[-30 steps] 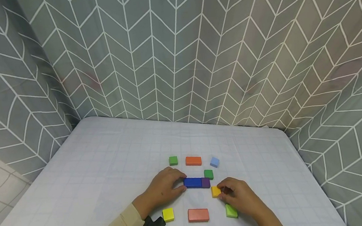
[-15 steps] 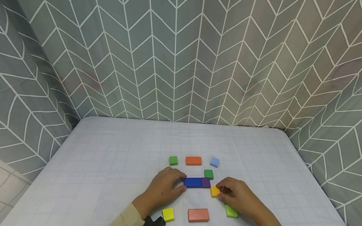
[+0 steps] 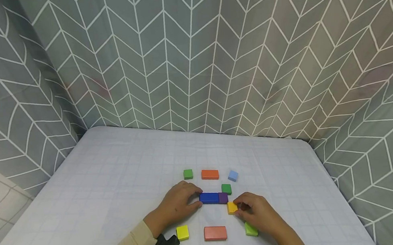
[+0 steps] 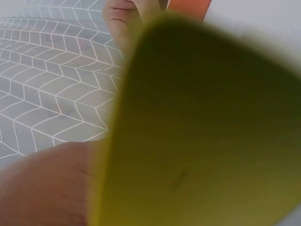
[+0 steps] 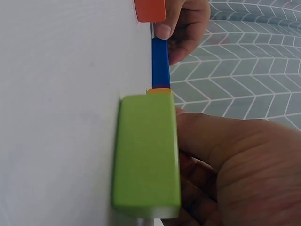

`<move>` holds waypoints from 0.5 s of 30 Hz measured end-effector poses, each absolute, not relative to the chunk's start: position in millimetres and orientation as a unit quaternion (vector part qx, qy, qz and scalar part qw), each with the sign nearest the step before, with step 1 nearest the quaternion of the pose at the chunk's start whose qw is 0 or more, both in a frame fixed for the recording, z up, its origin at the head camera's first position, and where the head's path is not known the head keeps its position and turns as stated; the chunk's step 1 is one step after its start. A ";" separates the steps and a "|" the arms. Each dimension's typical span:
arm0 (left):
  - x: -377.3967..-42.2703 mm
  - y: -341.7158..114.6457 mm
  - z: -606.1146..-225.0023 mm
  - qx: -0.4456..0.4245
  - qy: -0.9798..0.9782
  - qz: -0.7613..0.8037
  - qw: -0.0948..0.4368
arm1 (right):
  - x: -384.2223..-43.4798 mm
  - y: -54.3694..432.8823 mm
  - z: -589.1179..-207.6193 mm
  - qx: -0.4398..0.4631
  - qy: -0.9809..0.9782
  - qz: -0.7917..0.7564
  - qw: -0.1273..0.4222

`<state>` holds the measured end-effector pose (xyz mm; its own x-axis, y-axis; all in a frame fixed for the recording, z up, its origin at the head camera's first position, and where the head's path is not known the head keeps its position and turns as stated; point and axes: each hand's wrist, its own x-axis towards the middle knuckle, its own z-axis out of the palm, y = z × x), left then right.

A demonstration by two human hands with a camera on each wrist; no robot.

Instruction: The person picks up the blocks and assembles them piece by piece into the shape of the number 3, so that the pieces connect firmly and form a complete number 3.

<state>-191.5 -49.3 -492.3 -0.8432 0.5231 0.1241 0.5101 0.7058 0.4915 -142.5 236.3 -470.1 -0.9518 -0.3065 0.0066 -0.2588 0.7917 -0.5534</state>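
Observation:
My left hand (image 3: pixel 178 203) holds the left end of a long blue block (image 3: pixel 209 198) between thumb and fingertips. A small purple block (image 3: pixel 223 198) touches the blue block's right end, and a dark green block (image 3: pixel 226 189) lies just behind it. With thumb and finger my right hand (image 3: pixel 259 212) pinches a small orange-yellow block (image 3: pixel 232 207), in front of the purple one's right end. In the right wrist view a lime green block (image 5: pixel 148 150) largely hides the orange-yellow one. A large, blurred yellow block (image 4: pixel 202 127) fills much of the left wrist view.
Behind the hands lie a green block (image 3: pixel 188 174), an orange block (image 3: pixel 210 174) and a light blue block (image 3: pixel 233 175). Nearer the front is a salmon-pink block (image 3: pixel 215 233). All sit on a white-covered table (image 3: pixel 113 160) with a patterned curtain (image 3: pixel 182 59) at its far edge.
My right hand has slid the orange-yellow block slightly left, towards the front of the purple block. My left hand and the other blocks have stayed put.

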 end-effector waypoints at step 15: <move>-191.9 -49.0 -493.3 0.275 0.925 0.260 0.018 | -140.7 230.2 -468.9 -0.138 0.949 -0.282 0.040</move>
<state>-191.9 -49.0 -493.3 -0.8478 0.5188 0.1097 0.5001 0.7135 0.4907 -140.7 230.2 -468.9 -0.9587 -0.2845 0.0012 -0.2391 0.8033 -0.5455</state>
